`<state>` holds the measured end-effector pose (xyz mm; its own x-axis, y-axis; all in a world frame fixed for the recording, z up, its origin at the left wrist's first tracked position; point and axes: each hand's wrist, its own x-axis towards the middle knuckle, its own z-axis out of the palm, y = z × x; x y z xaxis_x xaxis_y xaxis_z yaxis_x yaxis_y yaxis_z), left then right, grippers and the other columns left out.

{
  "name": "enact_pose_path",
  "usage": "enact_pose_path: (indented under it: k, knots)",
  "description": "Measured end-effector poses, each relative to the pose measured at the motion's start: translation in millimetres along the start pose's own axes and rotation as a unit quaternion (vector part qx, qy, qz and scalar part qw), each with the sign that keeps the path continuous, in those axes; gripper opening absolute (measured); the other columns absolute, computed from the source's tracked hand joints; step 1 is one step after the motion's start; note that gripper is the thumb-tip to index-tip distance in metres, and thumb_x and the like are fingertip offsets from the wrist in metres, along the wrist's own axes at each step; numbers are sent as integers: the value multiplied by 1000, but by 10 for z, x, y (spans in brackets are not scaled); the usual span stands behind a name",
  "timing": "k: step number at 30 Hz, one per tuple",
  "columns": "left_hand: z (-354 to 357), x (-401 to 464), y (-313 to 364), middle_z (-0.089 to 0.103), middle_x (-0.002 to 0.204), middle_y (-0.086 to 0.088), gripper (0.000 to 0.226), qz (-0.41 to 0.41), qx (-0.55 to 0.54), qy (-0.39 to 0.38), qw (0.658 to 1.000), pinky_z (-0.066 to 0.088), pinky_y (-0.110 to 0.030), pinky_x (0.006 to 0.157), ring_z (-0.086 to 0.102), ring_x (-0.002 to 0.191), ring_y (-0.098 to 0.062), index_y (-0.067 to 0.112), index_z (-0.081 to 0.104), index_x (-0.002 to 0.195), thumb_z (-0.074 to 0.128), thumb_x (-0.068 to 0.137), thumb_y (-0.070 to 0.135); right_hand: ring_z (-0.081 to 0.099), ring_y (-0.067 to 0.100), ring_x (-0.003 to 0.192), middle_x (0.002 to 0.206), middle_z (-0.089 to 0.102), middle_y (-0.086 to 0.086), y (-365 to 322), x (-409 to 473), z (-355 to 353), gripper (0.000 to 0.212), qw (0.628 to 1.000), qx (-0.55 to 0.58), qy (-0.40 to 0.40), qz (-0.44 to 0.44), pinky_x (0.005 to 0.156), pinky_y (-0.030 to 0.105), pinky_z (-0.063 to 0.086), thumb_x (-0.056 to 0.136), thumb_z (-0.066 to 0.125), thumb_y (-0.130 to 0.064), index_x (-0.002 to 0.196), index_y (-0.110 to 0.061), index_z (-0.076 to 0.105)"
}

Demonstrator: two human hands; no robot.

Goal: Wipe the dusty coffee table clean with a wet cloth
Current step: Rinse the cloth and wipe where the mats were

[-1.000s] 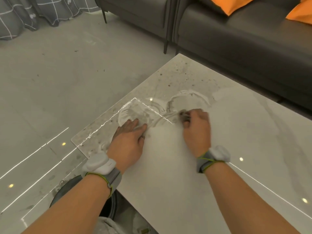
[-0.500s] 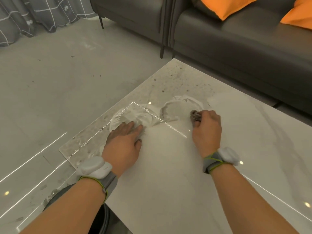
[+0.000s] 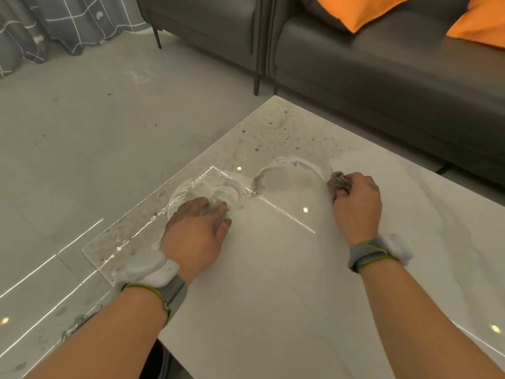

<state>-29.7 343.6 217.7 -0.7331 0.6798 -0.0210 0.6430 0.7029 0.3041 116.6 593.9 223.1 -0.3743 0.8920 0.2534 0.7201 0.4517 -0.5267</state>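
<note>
Since a second ago, I am sweeping my right hand, clenched around the cloth, toward three o'clock across the coffee table. My left hand is bracing flat, fingers straight. Grime is waiting at twelve o'clock; overlapping strokes should be lifting it.

Wiping of dusty table in progress.
Right hand gripping bunched cloth against surface; left hand flat beside wet smears.

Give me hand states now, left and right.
Left hand: open, flat on the coffee table, holding nothing.
Right hand: closed on the wet cloth.
</note>
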Motion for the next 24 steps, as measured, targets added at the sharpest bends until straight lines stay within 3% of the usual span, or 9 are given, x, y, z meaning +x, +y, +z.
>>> enact_pose_path:
  k: [2, 6, 9, 11, 13, 15, 17, 24]
  knots:
    - [21, 17, 12, 43, 144, 2, 43, 2, -13, -12, 1000, 30, -35, 110, 33, 136, -23, 36, 48, 137, 43, 96, 45, 50, 38, 105, 108, 60, 20, -84, -18, 137, 21, 999, -7, -22, -25, 84, 40, 40, 85, 55, -7, 104, -3, 63]
    - [70, 43, 0, 24, 157, 4, 50, 12, -6, -55, 998, 17, -40, 118, 15, 146, -21, 35, 33, 146, 38, 97, 45, 52, 34, 106, 109, 64, 14, -585, -339, 438, 27, 969, 66, -138, -192, 87, 38, 42, 81, 60, -7, 108, -6, 64]
    - [59, 78, -5, 21, 158, 6, 51, 3, -19, -64, 998, 15, -39, 118, 14, 147, -19, 36, 32, 147, 38, 97, 47, 53, 31, 104, 107, 64, 11, -714, -463, 442, 26, 954, 90, -172, -228, 88, 36, 41, 81, 61, -7, 107, -7, 64]
    - [65, 95, 4, 22, 158, 6, 50, 0, -17, -65, 998, 16, -39, 118, 14, 147, -20, 36, 33, 146, 38, 97, 47, 56, 33, 101, 104, 65, 14, -603, -342, 338, 26, 962, 109, -149, -200, 86, 36, 43, 79, 62, -3, 105, -7, 64]
    - [81, 101, 35, 22, 158, 7, 51, -5, -13, -59, 998, 14, -41, 118, 14, 147, -20, 36, 32, 147, 37, 97, 47, 56, 37, 98, 101, 64, 19, -349, -89, 196, 24, 983, 99, -70, -141, 84, 39, 44, 77, 60, 1, 100, -4, 64]
    - [94, 120, 64, 21, 158, 8, 51, -2, -9, -54, 999, 12, -42, 118, 13, 147, -19, 36, 30, 147, 36, 97, 47, 53, 40, 100, 103, 60, 23, -73, 177, 80, 20, 998, 39, -10, -56, 84, 41, 43, 81, 57, -2, 99, -1, 63]
    - [118, 175, 90, 20, 159, 9, 52, 0, -14, -57, 998, 11, -43, 118, 13, 147, -18, 36, 30, 147, 36, 97, 47, 51, 41, 103, 106, 59, 23, 30, 320, 123, 19, 1000, -25, 0, 0, 82, 41, 40, 85, 55, -7, 102, -1, 62]
    - [155, 288, 91, 21, 158, 10, 51, 0, -13, -59, 998, 11, -43, 119, 12, 147, -18, 37, 30, 146, 36, 97, 47, 53, 31, 106, 109, 65, 11, -672, -118, 609, 27, 961, 66, -136, -231, 86, 34, 39, 84, 60, -11, 111, -9, 64]
